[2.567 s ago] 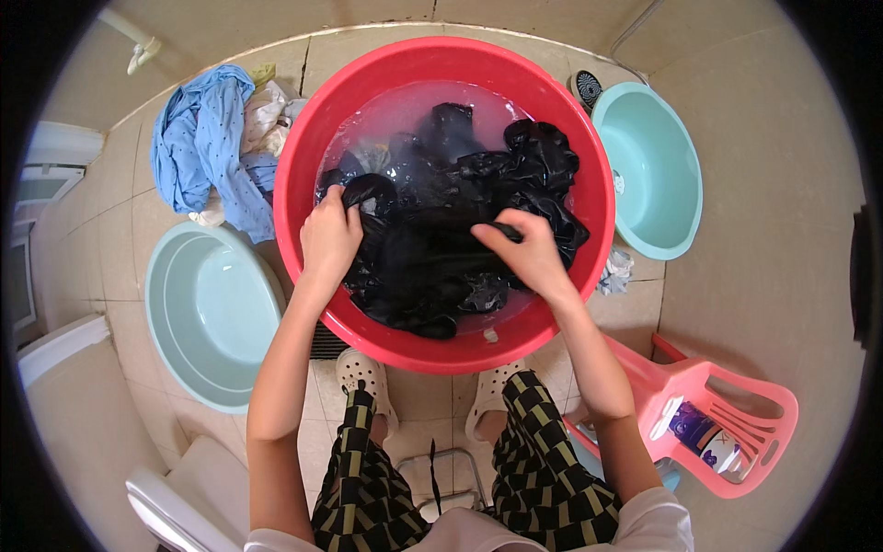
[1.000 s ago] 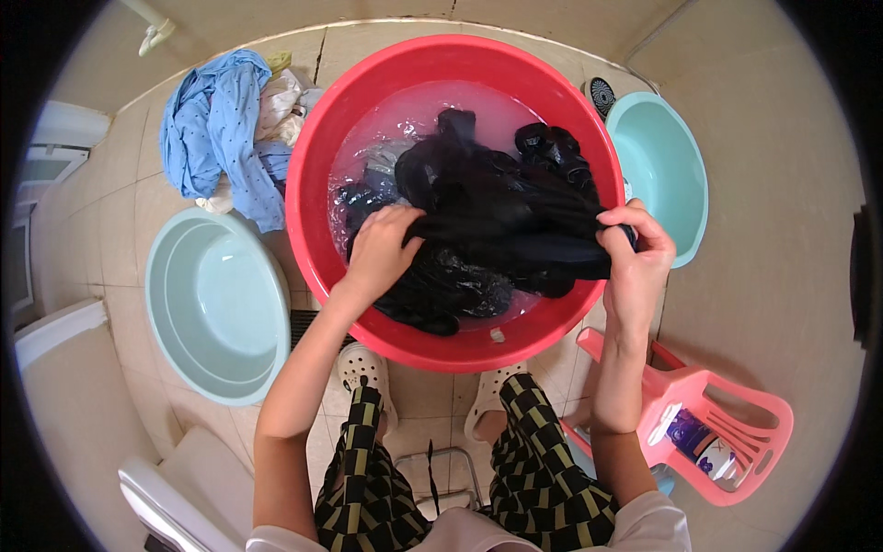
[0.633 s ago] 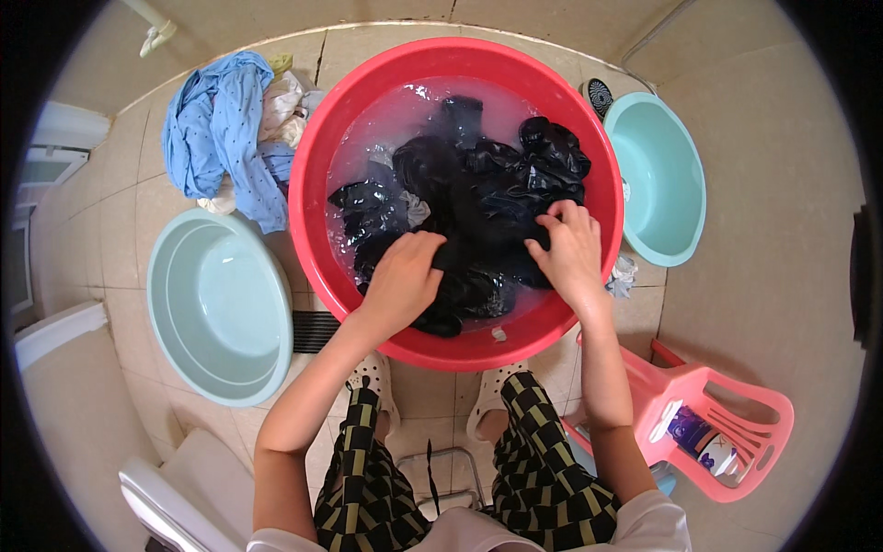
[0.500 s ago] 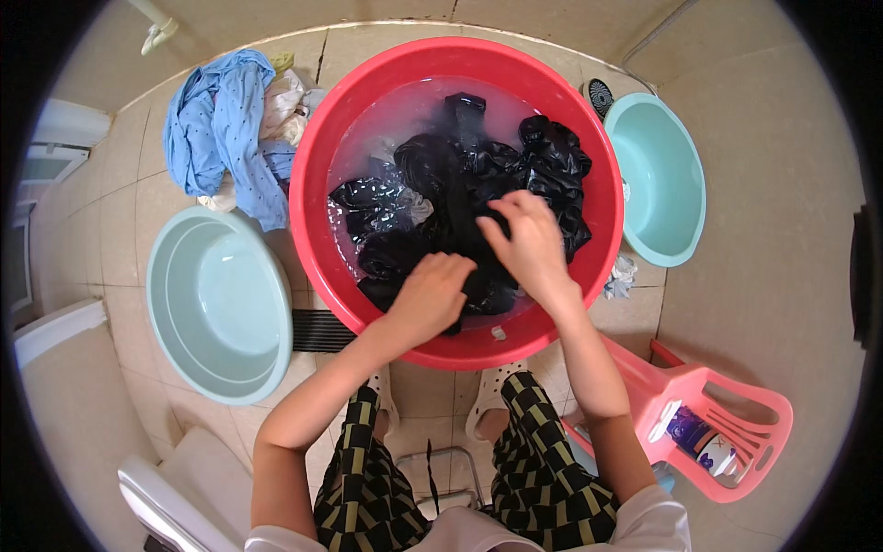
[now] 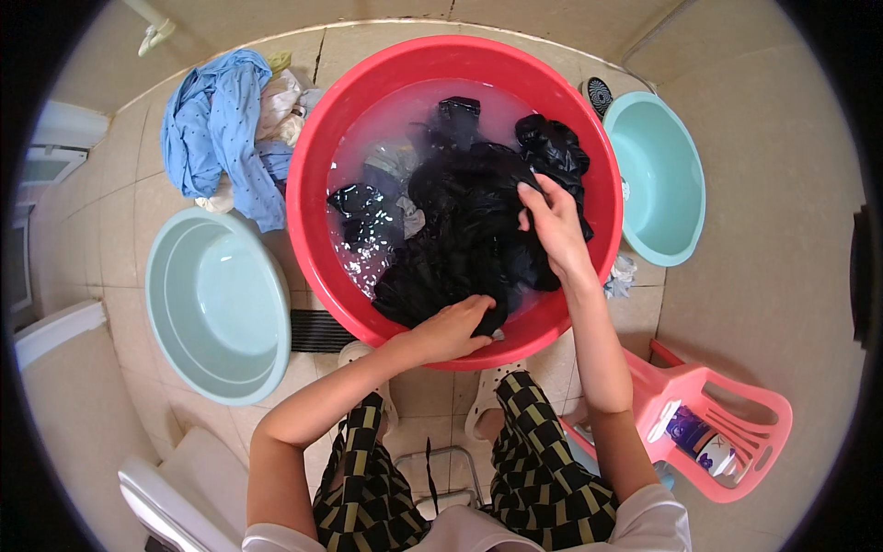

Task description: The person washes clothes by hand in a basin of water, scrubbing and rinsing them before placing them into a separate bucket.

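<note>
A large red tub point(image 5: 308, 221) holds cloudy water and soaked dark clothes. Across its middle spreads a wet black garment point(image 5: 469, 230), gripped by both hands. My left hand point(image 5: 457, 328) pinches the garment's near edge close to the tub's front rim, thumb underneath. Farther up on the right, my right hand point(image 5: 552, 221) has its fingers closed on the garment's right edge. Another black bunched cloth point(image 5: 552, 147) lies against the tub's far right wall. Greyish fabric point(image 5: 394, 161) shows under the water at the left. The garment's lower folds are hidden.
Pale blue basins stand left point(image 5: 221, 313) and right point(image 5: 658, 184) of the tub. A heap of blue dotted cloth point(image 5: 225, 120) lies at the far left. On the right, a pink plastic chair point(image 5: 768, 405) carries a purple and white package point(image 5: 699, 437). A black floor grate point(image 5: 317, 331) adjoins the left basin.
The black garment, bunched before, is now spread wider over the water. My left hand has moved nearer the front rim, and my right hand slightly right; both now grip its edges.
</note>
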